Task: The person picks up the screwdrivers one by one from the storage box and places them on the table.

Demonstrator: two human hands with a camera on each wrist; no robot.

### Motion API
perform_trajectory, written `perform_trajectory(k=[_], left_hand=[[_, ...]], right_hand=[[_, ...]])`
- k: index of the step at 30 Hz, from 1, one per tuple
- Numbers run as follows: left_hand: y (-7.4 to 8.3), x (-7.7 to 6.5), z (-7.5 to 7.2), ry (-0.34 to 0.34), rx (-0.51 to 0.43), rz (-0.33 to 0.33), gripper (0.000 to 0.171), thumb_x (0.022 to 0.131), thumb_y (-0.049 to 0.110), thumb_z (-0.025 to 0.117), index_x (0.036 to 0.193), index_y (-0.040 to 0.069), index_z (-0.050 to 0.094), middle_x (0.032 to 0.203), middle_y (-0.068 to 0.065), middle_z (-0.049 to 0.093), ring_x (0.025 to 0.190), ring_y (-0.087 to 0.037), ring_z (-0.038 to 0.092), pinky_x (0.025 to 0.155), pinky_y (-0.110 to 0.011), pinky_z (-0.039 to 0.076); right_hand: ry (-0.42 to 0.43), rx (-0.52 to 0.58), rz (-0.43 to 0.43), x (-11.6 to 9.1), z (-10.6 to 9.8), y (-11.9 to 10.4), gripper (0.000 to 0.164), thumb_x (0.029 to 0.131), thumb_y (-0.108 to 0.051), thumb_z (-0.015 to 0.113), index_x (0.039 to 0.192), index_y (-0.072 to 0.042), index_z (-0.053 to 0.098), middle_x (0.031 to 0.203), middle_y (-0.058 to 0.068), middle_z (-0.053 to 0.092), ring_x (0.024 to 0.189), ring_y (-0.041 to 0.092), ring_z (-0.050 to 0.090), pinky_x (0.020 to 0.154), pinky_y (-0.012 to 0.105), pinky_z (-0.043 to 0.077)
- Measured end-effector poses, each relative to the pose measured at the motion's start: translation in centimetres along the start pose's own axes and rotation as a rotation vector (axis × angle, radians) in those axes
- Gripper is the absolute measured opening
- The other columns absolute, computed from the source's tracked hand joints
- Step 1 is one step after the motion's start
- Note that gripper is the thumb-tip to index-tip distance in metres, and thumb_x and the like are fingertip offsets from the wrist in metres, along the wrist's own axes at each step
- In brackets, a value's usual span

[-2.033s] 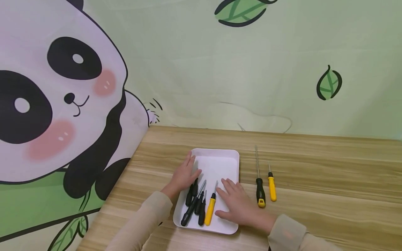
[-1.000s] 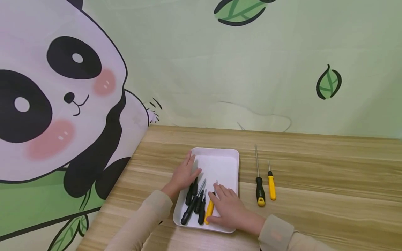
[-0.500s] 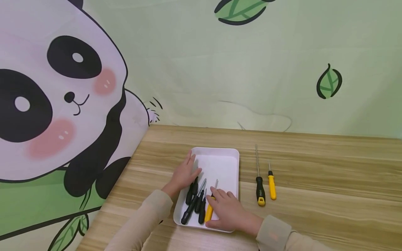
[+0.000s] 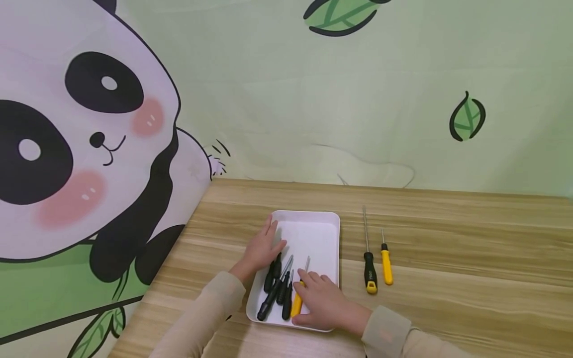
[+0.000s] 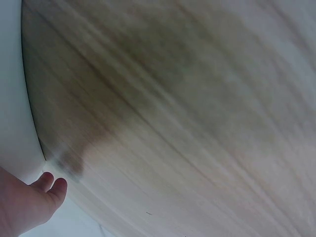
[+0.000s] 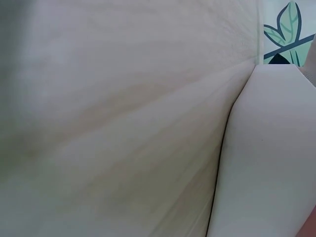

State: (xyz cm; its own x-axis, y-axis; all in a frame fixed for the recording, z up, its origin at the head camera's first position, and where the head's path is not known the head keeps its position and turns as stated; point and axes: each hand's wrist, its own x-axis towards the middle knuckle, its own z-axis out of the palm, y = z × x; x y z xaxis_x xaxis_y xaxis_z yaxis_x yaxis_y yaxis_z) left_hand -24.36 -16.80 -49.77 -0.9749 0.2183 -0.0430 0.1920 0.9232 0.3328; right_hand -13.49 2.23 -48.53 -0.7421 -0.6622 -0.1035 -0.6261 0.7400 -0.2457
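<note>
Behind a wood-grained bench (image 4: 470, 248) stands a pale green wall (image 4: 394, 89), printed with a large black-and-white panda (image 4: 121, 154) at the left and black-outlined green leaves (image 4: 467, 119).

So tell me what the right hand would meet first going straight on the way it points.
Likely the yellow screwdriver in the white tray; the right hand partly covers it in the head view, and whether they touch is unclear.

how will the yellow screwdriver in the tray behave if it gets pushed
The yellow screwdriver is probably stiff: its metal shaft looks straight. It may roll, since its handle looks rounded, though the black-handled tools beside it would likely limit that.
</note>
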Motion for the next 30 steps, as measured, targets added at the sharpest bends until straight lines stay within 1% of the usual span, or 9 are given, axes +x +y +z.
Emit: perform_trajectory(k=[10, 18, 24, 27, 30], left_hand=[[0.07, -0.01, -0.08, -0.009, -0.011, -0.009, 0.068, 0.090, 0.046, 0.043, 0.143, 0.010, 0.021, 0.152, -0.006, 0.004, 0.130, -0.028, 0.034, 0.103, -0.043, 0.033], [0.05, -0.06, -0.05, -0.009, -0.013, -0.009, 0.068, 0.090, 0.045, 0.044, 0.143, 0.009, 0.021, 0.152, -0.006, 0.004, 0.130, -0.029, 0.034, 0.103, -0.043, 0.033], [0.03, -0.08, -0.05, -0.004, -0.013, -0.002, 0.068, 0.090, 0.044, 0.044, 0.142, 0.008, 0.022, 0.152, -0.006, 0.004, 0.129, -0.029, 0.035, 0.103, -0.043, 0.034], [-0.04, -0.08, -0.03, 0.000, -0.008, 0.003, 0.067, 0.090, 0.044, 0.044, 0.142, 0.008, 0.022, 0.152, -0.006, 0.005, 0.129, -0.029, 0.036, 0.102, -0.042, 0.035], [-0.07, -0.07, -0.05, 0.003, -0.008, 0.009, 0.067, 0.090, 0.044, 0.044, 0.142, 0.008, 0.022, 0.152, -0.007, 0.006, 0.128, -0.029, 0.037, 0.101, -0.042, 0.035]], right_hand=[[0.021, -0.002, -0.020, 0.22, -0.04, 0.04, 0.070, 0.076, -0.060, 0.055, 0.123, -0.008, 0.051, 0.137, 0.015, 0.039, 0.122, 0.027, 0.039, 0.098, 0.041, 0.037], [0.060, -0.017, -0.033, 0.14, 0.09, -0.02, 0.065, 0.073, -0.059, 0.057, 0.113, -0.007, 0.056, 0.129, 0.015, 0.044, 0.115, 0.027, 0.042, 0.093, 0.039, 0.040], [0.078, -0.015, -0.032, 0.19, 0.10, -0.06, 0.059, 0.071, -0.055, 0.060, 0.107, -0.007, 0.058, 0.123, 0.015, 0.047, 0.109, 0.026, 0.044, 0.091, 0.038, 0.041], [0.095, -0.022, -0.034, 0.27, 0.21, -0.03, 0.054, 0.070, -0.052, 0.061, 0.101, -0.007, 0.059, 0.118, 0.013, 0.048, 0.102, 0.025, 0.045, 0.087, 0.036, 0.043], [0.127, -0.036, -0.039, 0.29, 0.37, 0.03, 0.049, 0.068, -0.050, 0.062, 0.094, -0.008, 0.060, 0.108, 0.009, 0.049, 0.094, 0.023, 0.044, 0.079, 0.033, 0.043]])
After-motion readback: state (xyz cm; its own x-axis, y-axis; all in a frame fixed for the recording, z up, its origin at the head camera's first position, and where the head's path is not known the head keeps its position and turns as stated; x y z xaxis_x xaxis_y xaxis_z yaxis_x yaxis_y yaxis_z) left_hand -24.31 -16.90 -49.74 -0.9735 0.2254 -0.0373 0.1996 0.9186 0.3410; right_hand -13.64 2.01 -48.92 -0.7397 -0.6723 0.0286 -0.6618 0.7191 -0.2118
